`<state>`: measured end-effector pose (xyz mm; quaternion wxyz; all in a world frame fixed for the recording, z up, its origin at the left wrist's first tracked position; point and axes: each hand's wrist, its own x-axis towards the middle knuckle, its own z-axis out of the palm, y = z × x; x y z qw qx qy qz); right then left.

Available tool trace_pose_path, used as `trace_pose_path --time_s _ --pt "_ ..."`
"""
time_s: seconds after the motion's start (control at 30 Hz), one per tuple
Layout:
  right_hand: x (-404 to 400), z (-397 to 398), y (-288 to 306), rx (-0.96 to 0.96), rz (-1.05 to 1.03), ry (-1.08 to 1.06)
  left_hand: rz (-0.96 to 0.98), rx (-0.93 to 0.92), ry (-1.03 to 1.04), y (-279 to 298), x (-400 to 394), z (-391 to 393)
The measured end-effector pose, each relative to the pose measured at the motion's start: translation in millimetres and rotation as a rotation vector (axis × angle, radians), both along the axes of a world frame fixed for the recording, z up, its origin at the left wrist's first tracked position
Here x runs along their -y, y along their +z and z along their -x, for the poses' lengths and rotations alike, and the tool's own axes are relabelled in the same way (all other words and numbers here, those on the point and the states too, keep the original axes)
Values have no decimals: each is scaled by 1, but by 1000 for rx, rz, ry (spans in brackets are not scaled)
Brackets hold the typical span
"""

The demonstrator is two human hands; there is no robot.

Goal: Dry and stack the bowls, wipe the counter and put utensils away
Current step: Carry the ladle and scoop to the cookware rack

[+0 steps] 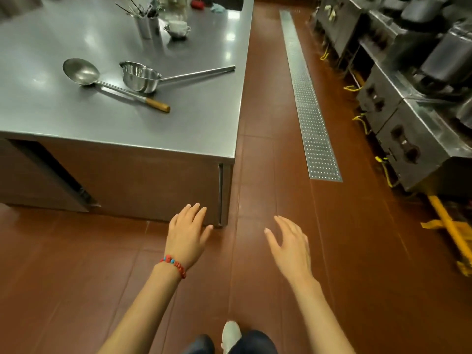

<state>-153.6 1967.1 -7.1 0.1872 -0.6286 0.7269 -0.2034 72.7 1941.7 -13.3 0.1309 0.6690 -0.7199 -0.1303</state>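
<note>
Short of the stainless steel island counter (127, 129), on red-brown floor: left hand (187, 233) and right hand (291, 247), fingers spread, holding nothing. Task judged barely begun. Near the counter's front: 1 long steel ladle with wooden handle end (84, 72) touching 1 steel long-handled saucepan (140, 76). Toward its far end: steel utensil canister (146, 25), small steel bowl (177, 28), blue cloth (217, 7). Right of the counter: open aisle, perforated metal floor drain (310, 103).

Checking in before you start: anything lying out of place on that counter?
Yes. A wooden-handled ladle and a long-handled steel scoop lie loose on the counter, not in the utensil holder. Both hands, left and right, are empty.
</note>
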Motion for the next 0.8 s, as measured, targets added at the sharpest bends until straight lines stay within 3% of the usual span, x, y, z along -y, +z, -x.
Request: trace_pose_path --time_s 0.47,0.8 --pt "243 -28 -5 53 -38 122 -2 -8 103 -7 216 -30" --pt "397 -82 5 -40 -33 263 -35 -15 216 -5 348 -80"
